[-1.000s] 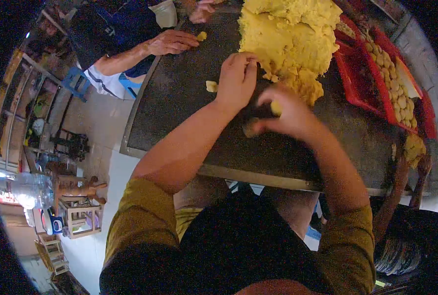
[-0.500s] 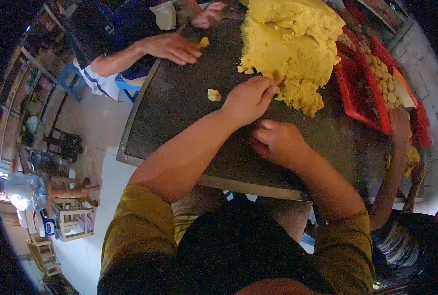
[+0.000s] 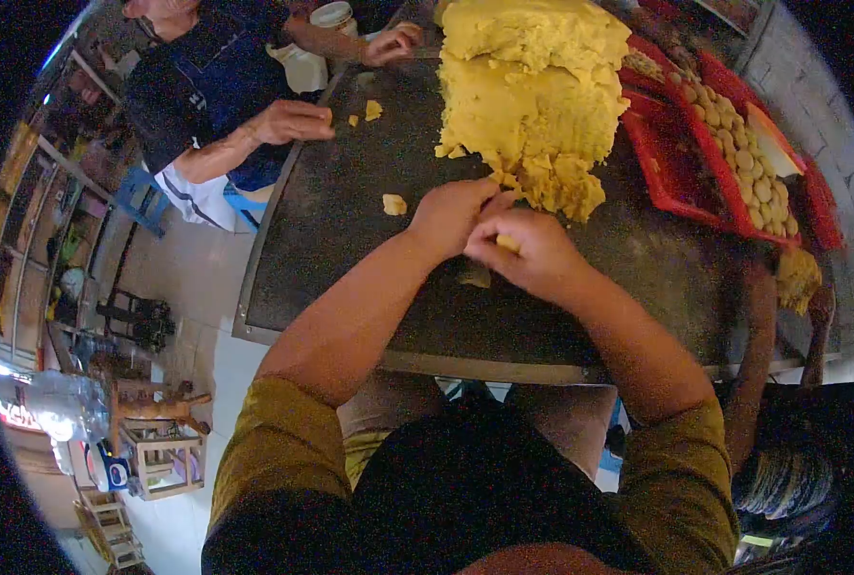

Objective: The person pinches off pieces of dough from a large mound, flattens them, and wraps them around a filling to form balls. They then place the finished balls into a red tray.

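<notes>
My left hand [image 3: 454, 218] is closed at the near edge of a big yellow dough mass [image 3: 532, 105]; what its fingers hold, if anything, is hidden. Touching or almost touching it, my right hand [image 3: 528, 251] is curled around a small yellow dough piece [image 3: 508, 243] that shows between thumb and fingers. Under my hands, a small pale scrap [image 3: 475, 276] lies on the dark tabletop [image 3: 350, 259]. Left of my hands sits another pale dough piece [image 3: 394, 204].
Across the table at the left, a person [image 3: 207, 86] has both hands over it near small dough bits [image 3: 373, 110]. Red trays [image 3: 676, 182] stand at the right, one with several round dough balls [image 3: 748, 163]. Another person's hands hold dough [image 3: 798, 280] at the right edge.
My right hand has moved up beside my left hand, and a dough piece now shows in it. The other person's near hand has drawn back left. The right-hand person's arm has moved off the tray.
</notes>
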`<state>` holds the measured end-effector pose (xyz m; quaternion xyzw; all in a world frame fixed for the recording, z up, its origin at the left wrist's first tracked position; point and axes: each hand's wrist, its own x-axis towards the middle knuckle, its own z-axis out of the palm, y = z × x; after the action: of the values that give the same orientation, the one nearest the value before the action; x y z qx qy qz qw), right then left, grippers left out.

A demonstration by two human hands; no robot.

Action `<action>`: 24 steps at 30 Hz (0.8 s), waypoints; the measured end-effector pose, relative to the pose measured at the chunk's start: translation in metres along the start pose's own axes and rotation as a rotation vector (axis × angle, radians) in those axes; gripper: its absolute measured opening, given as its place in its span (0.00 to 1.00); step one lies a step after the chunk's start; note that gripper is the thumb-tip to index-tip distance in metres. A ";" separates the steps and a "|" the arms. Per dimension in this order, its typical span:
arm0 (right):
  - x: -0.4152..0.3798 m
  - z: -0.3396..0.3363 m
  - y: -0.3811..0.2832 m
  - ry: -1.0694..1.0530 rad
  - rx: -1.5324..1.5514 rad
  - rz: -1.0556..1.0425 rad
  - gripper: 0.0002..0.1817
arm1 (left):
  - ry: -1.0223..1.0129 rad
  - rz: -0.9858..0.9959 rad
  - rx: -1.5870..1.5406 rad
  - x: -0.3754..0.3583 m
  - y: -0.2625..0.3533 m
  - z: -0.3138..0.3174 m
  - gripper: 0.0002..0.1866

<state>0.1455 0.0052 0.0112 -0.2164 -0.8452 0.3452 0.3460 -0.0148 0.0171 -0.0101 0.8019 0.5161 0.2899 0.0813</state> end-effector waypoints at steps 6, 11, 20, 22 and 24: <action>-0.011 0.008 -0.007 -0.415 -0.475 -0.059 0.10 | 0.007 -0.215 0.005 0.004 0.012 -0.005 0.18; -0.002 0.002 -0.012 -0.006 -0.010 0.077 0.09 | -0.059 -0.133 -0.062 0.000 -0.003 0.000 0.15; 0.003 -0.006 0.009 0.392 -0.249 0.012 0.08 | -0.099 -0.102 -0.043 -0.001 0.012 0.006 0.12; 0.003 -0.004 0.015 0.388 -0.253 0.039 0.08 | -0.102 -0.118 -0.066 -0.002 0.019 -0.001 0.12; 0.005 -0.003 0.017 0.411 -0.229 0.026 0.10 | -0.102 -0.135 -0.089 -0.002 0.024 -0.007 0.12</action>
<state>0.1462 0.0208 0.0023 -0.3307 -0.7878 0.2003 0.4795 -0.0005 0.0032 0.0050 0.7746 0.5507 0.2651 0.1625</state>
